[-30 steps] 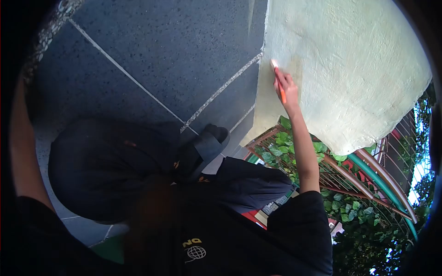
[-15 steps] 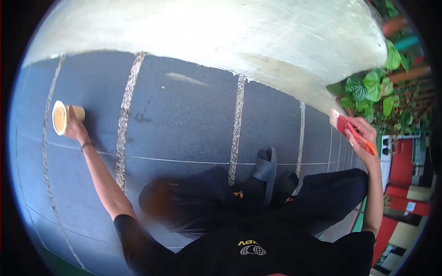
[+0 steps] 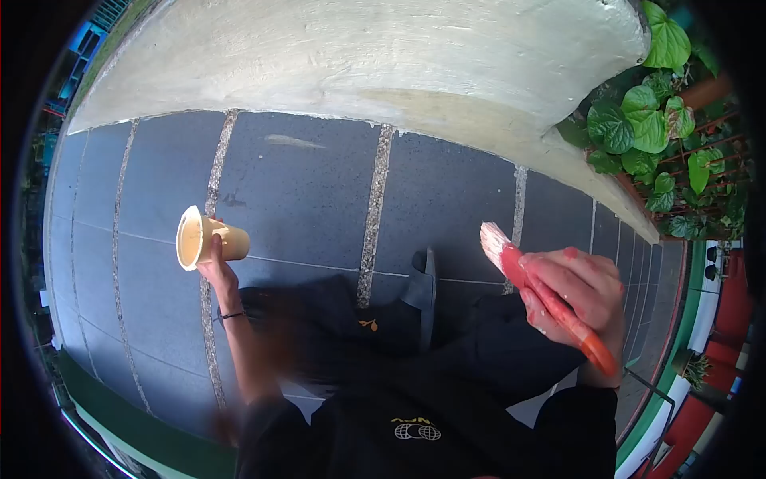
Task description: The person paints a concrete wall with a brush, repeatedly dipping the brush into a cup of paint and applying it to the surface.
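The wall (image 3: 343, 64) looks painted, slightly glossy and uneven, with ridges and small bumps; the floor tiles (image 3: 311, 184) look like dark, matt, finely speckled stone, parted by rough, pebbly strips (image 3: 373, 215); the cup (image 3: 231, 242) looks like smooth, pale plastic, its rim coated unevenly; the brush handle (image 3: 578, 331) is smooth and somewhat glossy, its red-orange coat mottled, while the bristles (image 3: 493, 239) look coarse and paint-caked; the shirt (image 3: 359, 423) is matt black cloth with a flat print; the leaves (image 3: 646, 120) are softly glossy.
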`<action>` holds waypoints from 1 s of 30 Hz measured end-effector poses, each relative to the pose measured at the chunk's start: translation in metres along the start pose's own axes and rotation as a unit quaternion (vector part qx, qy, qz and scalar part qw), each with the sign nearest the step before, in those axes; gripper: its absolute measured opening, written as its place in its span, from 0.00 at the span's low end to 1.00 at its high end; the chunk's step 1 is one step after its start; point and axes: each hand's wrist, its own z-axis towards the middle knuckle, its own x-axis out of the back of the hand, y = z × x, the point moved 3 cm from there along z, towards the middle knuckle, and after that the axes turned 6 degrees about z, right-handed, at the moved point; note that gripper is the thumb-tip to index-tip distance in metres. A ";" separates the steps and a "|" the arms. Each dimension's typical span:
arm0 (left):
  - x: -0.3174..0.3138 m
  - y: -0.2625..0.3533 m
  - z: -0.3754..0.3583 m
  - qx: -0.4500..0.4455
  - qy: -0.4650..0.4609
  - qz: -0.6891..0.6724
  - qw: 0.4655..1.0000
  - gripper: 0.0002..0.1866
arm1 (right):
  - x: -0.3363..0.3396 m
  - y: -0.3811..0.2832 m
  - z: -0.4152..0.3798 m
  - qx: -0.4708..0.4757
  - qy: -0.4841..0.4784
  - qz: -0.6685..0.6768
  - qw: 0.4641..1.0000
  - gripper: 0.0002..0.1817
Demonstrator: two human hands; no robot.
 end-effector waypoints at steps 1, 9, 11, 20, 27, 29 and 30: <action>-0.009 0.004 -0.016 0.004 -0.008 0.004 1.000 0.28 | 0.006 0.000 -0.007 0.009 0.010 -0.001 1.000 0.17; -0.111 0.025 -0.038 -0.037 -0.185 -0.062 0.980 0.37 | 0.033 0.076 -0.056 -0.065 0.034 0.072 0.995 0.18; -0.133 0.022 -0.029 -0.043 -0.214 -0.059 0.974 0.39 | 0.038 0.104 -0.076 -0.185 0.091 0.104 0.973 0.15; -0.171 0.020 -0.034 -0.048 -0.257 -0.082 0.962 0.41 | 0.059 0.131 -0.160 -0.418 0.156 0.183 0.876 0.18; -0.161 -0.011 -0.056 -0.148 -0.269 -0.054 0.950 0.36 | 0.035 0.077 -0.085 -0.444 0.092 0.192 0.870 0.19; -0.168 -0.004 -0.059 -0.161 -0.273 -0.090 0.944 0.34 | 0.003 0.063 -0.046 -0.390 0.075 0.241 0.886 0.19; -0.171 0.002 -0.061 -0.161 -0.272 -0.090 0.944 0.35 | -0.009 0.062 -0.029 -0.379 0.023 0.263 0.887 0.19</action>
